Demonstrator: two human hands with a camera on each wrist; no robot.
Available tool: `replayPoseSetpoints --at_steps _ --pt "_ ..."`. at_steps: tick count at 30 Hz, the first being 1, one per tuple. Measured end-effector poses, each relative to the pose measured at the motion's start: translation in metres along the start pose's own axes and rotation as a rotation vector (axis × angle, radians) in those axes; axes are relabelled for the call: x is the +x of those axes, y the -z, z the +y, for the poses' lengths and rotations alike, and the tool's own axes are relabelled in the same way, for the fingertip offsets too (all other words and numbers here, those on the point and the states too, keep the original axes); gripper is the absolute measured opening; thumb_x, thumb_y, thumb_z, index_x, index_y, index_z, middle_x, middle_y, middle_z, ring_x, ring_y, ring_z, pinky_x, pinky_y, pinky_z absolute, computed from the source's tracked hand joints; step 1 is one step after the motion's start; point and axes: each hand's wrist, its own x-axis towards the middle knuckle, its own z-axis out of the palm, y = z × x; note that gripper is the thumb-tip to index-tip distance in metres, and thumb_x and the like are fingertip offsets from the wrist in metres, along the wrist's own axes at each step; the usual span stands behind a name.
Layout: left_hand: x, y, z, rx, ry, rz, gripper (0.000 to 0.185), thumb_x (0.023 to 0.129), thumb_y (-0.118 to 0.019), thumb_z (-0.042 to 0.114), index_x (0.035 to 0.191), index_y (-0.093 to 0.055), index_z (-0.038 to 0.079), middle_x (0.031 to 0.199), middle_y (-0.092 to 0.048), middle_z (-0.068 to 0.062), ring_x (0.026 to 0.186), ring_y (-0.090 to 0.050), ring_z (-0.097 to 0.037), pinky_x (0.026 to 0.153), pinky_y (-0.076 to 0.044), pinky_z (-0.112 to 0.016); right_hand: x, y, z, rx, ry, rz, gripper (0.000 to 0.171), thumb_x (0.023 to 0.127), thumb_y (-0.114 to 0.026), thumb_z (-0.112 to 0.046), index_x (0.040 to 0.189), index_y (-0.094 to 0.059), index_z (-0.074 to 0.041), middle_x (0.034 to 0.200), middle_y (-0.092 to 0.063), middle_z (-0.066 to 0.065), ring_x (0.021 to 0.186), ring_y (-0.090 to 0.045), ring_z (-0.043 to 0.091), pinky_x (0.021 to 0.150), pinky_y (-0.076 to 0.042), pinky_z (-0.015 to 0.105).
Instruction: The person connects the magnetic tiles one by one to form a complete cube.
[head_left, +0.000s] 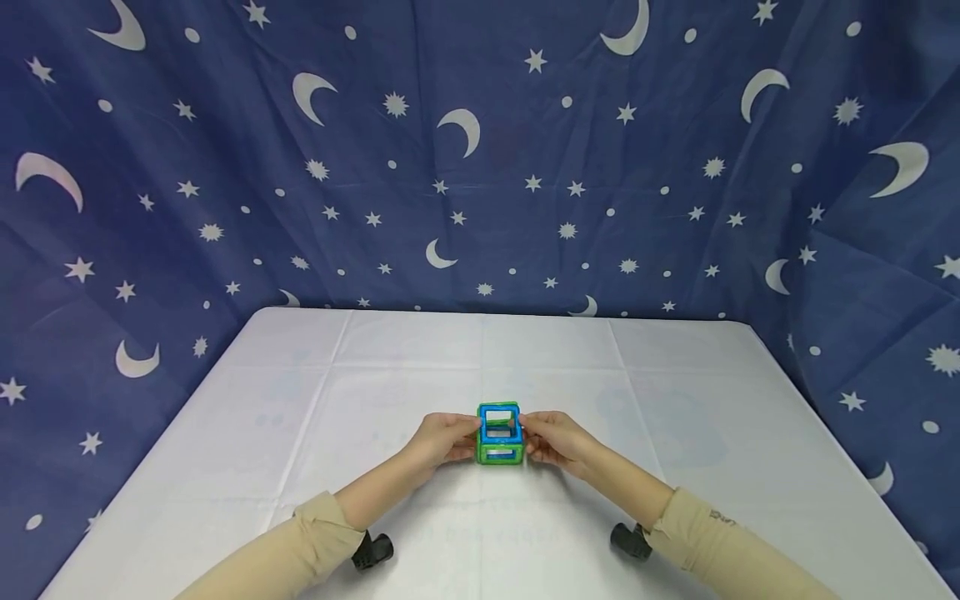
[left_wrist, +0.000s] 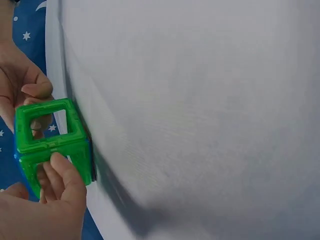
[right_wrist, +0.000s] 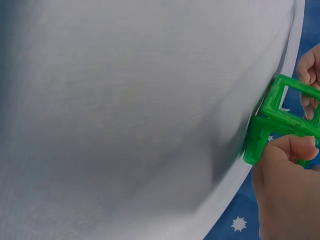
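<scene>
A small cube of magnetic tiles point(head_left: 500, 457), built from green and blue open square frames, sits at the middle of the white table. My left hand point(head_left: 441, 439) holds its left side, thumb near the upper edge and the other fingers lower down. From the right, my right hand point(head_left: 557, 439) grips the opposite side in much the same way. Blue frames show on the top in the head view. In the left wrist view, green frames point(left_wrist: 45, 146) face the camera, with left fingertips against one. The right wrist view shows the right thumb and finger at a green frame point(right_wrist: 256, 140).
A white cloth with fold creases covers the table point(head_left: 480, 350). Behind and beside it hangs a dark blue curtain point(head_left: 495, 250) with moons and stars. Black wrist devices point(head_left: 372, 551) show below both sleeves.
</scene>
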Motion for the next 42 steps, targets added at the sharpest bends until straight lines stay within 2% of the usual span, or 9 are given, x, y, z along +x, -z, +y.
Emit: replayPoseSetpoints --at_steps 3,5,9,17,28,37,40,42 --pt "0.003 -0.002 0.001 -0.074 0.058 0.043 0.036 0.093 -0.061 0.023 0.113 -0.062 -0.008 0.09 -0.071 -0.01 0.07 -0.066 -0.009 0.07 -0.057 -0.024 0.003 0.0 0.0 -0.002 -0.006 0.007 0.038 0.099 -0.048 -0.02 0.12 -0.053 0.011 0.069 -0.057 -0.005 0.058 -0.05 0.003 0.054 -0.042 0.013" --pt "0.007 -0.003 0.0 -0.078 0.087 0.082 0.034 0.092 -0.061 0.02 0.113 -0.063 -0.007 0.086 -0.071 -0.008 0.067 -0.065 -0.009 0.07 -0.058 -0.027 0.004 0.0 0.0 -0.004 -0.013 0.006 0.04 0.099 -0.049 -0.02 0.122 -0.052 0.012 0.069 -0.058 -0.005 0.058 -0.05 0.003 0.054 -0.042 0.013" --pt "0.01 -0.004 -0.001 -0.088 0.116 0.107 0.032 0.091 -0.062 0.017 0.112 -0.063 -0.007 0.077 -0.069 -0.003 0.063 -0.064 -0.009 0.073 -0.058 -0.031 0.006 0.001 0.001 -0.004 -0.03 0.008 0.042 0.098 -0.05 -0.019 0.125 -0.049 0.013 0.07 -0.06 -0.005 0.059 -0.051 0.002 0.055 -0.043 0.012" --pt "0.013 -0.005 -0.004 -0.139 0.132 0.107 0.028 0.09 -0.063 0.015 0.108 -0.065 -0.007 0.074 -0.066 -0.001 0.063 -0.063 -0.008 0.07 -0.058 -0.028 0.006 0.004 0.001 -0.019 -0.02 -0.001 0.035 0.097 -0.052 -0.018 0.117 -0.055 0.011 0.071 -0.059 -0.004 0.062 -0.053 0.003 0.058 -0.046 0.013" --pt "0.015 -0.004 -0.003 -0.12 0.14 0.112 0.027 0.088 -0.063 0.013 0.104 -0.065 -0.008 0.074 -0.065 -0.002 0.064 -0.062 -0.009 0.069 -0.057 -0.026 0.008 0.004 0.001 -0.022 -0.006 0.002 0.023 0.095 -0.056 -0.017 0.102 -0.062 0.004 0.07 -0.059 -0.004 0.061 -0.054 0.004 0.057 -0.047 0.013" --pt "0.015 -0.002 -0.004 -0.143 0.143 0.107 0.032 0.09 -0.064 0.018 0.109 -0.064 -0.008 0.074 -0.065 -0.001 0.064 -0.063 -0.008 0.07 -0.057 -0.026 0.008 0.003 0.001 -0.02 -0.022 0.033 0.026 0.095 -0.056 -0.018 0.105 -0.061 0.005 0.069 -0.06 -0.004 0.058 -0.054 0.004 0.056 -0.046 0.013" --pt "0.012 0.0 -0.004 -0.102 0.118 0.099 0.034 0.092 -0.061 0.021 0.112 -0.062 -0.007 0.081 -0.066 -0.003 0.069 -0.063 -0.009 0.073 -0.057 -0.028 0.007 0.006 0.002 -0.109 0.024 0.055 0.032 0.094 -0.058 -0.024 0.106 -0.06 0.005 0.072 -0.061 -0.002 0.06 -0.055 0.006 0.057 -0.047 0.016" --pt "0.011 0.003 -0.005 -0.032 0.069 0.088 0.032 0.094 -0.056 0.018 0.116 -0.059 -0.007 0.09 -0.067 -0.008 0.075 -0.063 -0.013 0.074 -0.057 -0.03 0.006 0.01 0.003 -0.246 0.109 0.077 0.037 0.093 -0.06 -0.027 0.112 -0.057 0.005 0.08 -0.063 0.003 0.066 -0.058 0.011 0.059 -0.049 0.02"
